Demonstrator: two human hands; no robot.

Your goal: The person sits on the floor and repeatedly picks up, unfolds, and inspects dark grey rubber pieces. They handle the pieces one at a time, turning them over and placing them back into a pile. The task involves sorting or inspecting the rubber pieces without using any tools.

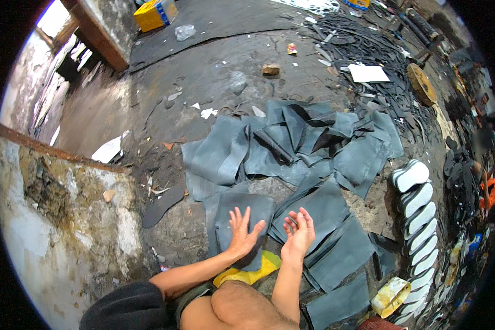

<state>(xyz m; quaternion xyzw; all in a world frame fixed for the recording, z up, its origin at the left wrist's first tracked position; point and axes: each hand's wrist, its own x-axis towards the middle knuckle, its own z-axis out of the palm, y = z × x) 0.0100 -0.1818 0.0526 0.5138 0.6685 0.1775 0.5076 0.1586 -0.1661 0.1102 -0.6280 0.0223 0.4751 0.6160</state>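
My left hand (243,235) lies with spread fingers over a dark grey, rubber-like sheet (234,208) in front of my knees. Whether it presses on the sheet or hovers just above, I cannot tell. To its right, my right hand (298,236) is turned palm up, its fingers loosely bent and apart, with nothing seen in it. Beneath and beside that hand, flat overlapping grey sheets (338,250) form a stack. Farther off lies a crumpled heap of similar sheets (220,151). Something yellow and cloth-like (253,270) shows between my arms.
White-topped shoe soles (422,223) stand in a long row on the right, with a yellow container (390,297) near their close end. Black offcuts (352,47) are piled at the far right. A dark sole-shaped piece (164,208) lies left, beside a stained low wall (66,220).
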